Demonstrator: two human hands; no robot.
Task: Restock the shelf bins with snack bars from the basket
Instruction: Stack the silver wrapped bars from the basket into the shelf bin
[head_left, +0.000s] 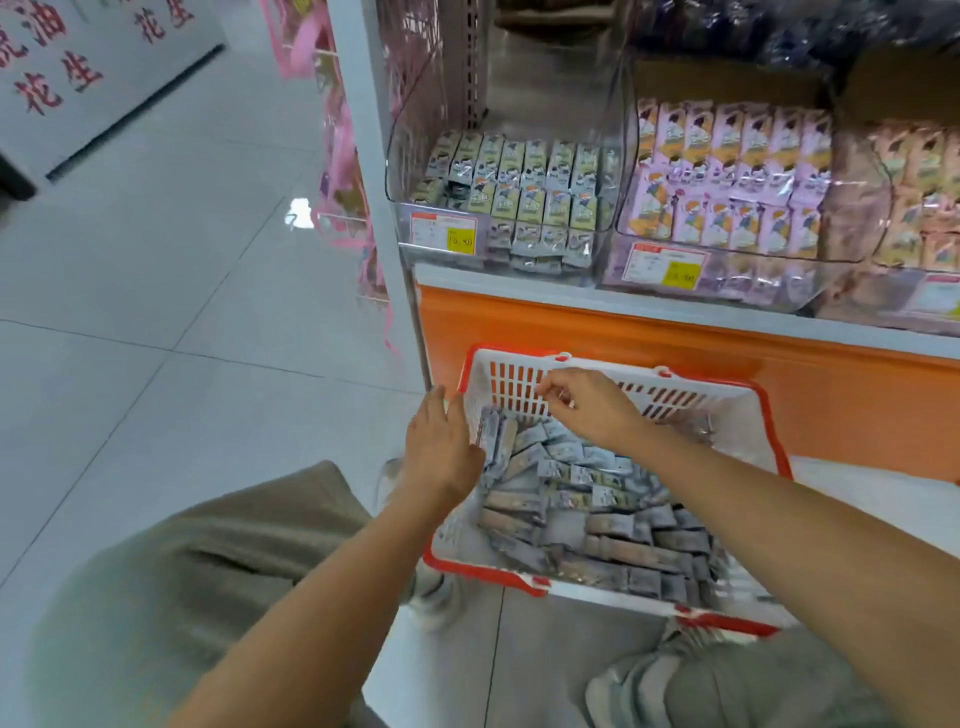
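Note:
A white basket with a red rim (775, 415) stands on the floor in front of the shelf. It holds several grey-blue snack bars (597, 514) in a loose pile. My left hand (441, 447) is at the basket's left end, its flat fingers pressed against a few bars standing on edge (493, 436). My right hand (587, 405) hovers over the far part of the pile with curled fingers, and I see no bar in it. Above, a clear shelf bin (415, 171) holds rows of matching grey-green bars.
A second clear bin (626, 156) with pink bars sits to the right, then a third bin (883, 228) with tan packs. An orange shelf base (675, 343) runs behind the basket. Pink hanging goods (343, 171) flank the shelf post. My knees and shoes frame the basket on tiled floor.

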